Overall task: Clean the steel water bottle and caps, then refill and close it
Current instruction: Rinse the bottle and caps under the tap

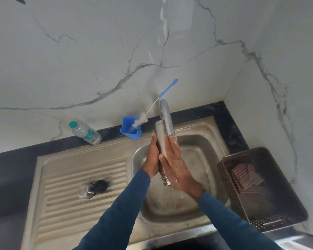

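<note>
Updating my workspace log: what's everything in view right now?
steel bottle: one, grey, inverted under the tap
steel cap: one, silver, on the drainboard
inner cap: one, black, beside the steel cap
tap: one, chrome, over the sink
sink: one, steel, in dark counter
cup: one, blue, behind the sink
brush: one, white and blue, in the cup
plastic bottle: one, clear, green-capped, by the wall
tray: one, steel, right of sink
cloth: one, red-checked, in the tray
left hand: one, blue sleeve, flat against the bottle
right hand: one, blue sleeve, flat against the bottle

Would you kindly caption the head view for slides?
Left hand and right hand press the steel bottle under the tap; steel cap and black cap lie on the drainboard.
</note>
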Demonstrator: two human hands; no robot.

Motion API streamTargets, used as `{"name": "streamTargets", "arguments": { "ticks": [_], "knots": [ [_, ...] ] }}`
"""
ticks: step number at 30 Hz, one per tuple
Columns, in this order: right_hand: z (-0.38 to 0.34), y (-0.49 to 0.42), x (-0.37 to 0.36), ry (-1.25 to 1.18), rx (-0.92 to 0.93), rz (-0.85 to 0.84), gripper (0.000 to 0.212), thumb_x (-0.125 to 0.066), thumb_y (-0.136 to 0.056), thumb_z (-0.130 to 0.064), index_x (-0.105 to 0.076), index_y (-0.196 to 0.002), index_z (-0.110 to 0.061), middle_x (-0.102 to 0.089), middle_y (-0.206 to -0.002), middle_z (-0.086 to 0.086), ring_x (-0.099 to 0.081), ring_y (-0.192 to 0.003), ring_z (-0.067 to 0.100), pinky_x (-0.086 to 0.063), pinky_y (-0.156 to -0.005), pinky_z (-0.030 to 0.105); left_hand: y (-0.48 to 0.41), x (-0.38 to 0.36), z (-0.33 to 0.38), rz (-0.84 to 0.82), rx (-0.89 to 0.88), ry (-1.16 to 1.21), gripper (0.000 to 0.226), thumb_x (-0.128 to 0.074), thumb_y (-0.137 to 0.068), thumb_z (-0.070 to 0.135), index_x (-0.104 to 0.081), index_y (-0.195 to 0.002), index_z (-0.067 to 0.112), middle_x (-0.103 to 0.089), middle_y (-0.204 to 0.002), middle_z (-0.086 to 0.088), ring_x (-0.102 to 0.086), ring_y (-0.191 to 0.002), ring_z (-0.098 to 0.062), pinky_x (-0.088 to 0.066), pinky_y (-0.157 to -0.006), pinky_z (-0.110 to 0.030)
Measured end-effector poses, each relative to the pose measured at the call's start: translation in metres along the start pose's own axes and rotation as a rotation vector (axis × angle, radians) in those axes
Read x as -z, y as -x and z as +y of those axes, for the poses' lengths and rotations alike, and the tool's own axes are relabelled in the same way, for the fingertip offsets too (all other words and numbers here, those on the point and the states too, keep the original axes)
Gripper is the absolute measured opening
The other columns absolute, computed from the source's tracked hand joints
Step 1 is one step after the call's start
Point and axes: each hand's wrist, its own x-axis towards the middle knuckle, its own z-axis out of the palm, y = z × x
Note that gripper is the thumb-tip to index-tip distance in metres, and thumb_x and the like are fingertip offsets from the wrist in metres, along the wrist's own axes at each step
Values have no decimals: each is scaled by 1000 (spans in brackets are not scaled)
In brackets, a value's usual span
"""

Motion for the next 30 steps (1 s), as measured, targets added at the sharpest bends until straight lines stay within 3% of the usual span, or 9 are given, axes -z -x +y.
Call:
{"name": "streamTargets", "arguments": {
  "ticks": [3,6,9,13,18,21,24,27,30],
  "knots": [
    [2,-29,-2,-101,-112,-30,68,-25,-109,-57,-25,-164,-17,-21,-170,16,-7,-160,7,-13,-130,25,7,-1,4,-108,-78,-29,83,-30,-101,80,-73,-134,17,-72,-130,-20,-68,-125,-32,-48,-116,-50],
    [-2,-58,1,-234,-247,17,73,-38,-105,-60,-38,-156,-8,-37,-157,22,-46,-142,23,-41,-120,43,15,-5,13,-172,-133,-88,78,-31,-100,81,-68,-139,25,-70,-132,-22,-66,-129,-35,-50,-113,-50],
    [-1,-75,7,-169,-274,-138,67,-40,-111,-45,-28,-162,-2,-39,-162,22,-47,-145,27,-31,-125,33,14,0,15,-200,-98,-99,77,-34,-102,77,-68,-139,19,-72,-129,-19,-69,-125,-32,-52,-111,-48],
    [12,-91,10,-249,-311,116,49,-50,-111,-28,-39,-155,-10,-51,-132,-19,-63,-109,7,-46,-97,6,18,6,9,-139,-38,-127,69,-40,-103,71,-70,-133,16,-77,-121,-15,-74,-113,-28,-58,-101,-44],
    [26,-100,15,-293,-362,75,24,-55,-105,-41,-64,-122,-27,-70,-108,4,-69,-99,18,-58,-91,42,6,9,-1,-129,-29,-44,66,-44,-106,64,-61,-146,13,-68,-138,-18,-62,-133,-35,-44,-119,-56],
    [12,-96,9,-281,-291,197,36,-58,-102,-43,-57,-132,-24,-66,-116,4,-67,-106,17,-57,-94,37,5,1,6,-107,-14,-40,67,-43,-107,64,-67,-139,11,-73,-128,-21,-70,-120,-35,-54,-108,-51],
    [5,-80,-2,-180,-281,113,63,-48,-106,-48,-29,-161,-24,-57,-141,15,-61,-124,28,-51,-106,40,7,-2,10,-130,-10,-15,73,-44,-102,73,-71,-135,14,-75,-122,-19,-73,-113,-31,-56,-104,-47],
    [-1,-50,-17,135,-161,-24,68,-21,-109,-43,-3,-169,-15,-24,-171,19,-27,-156,36,-25,-126,50,7,3,12,-178,-61,-2,69,-45,-104,69,-65,-143,16,-75,-117,-11,-72,-111,-23,-55,-100,-40],
    [-7,-16,-22,236,32,-30,62,-27,-112,-27,-12,-166,-1,-4,-176,14,0,-164,27,-13,-130,53,5,8,14,-141,-34,8,76,-51,-100,71,-67,-139,7,-75,-115,-13,-73,-108,-24,-56,-102,-40]
  ]
}}
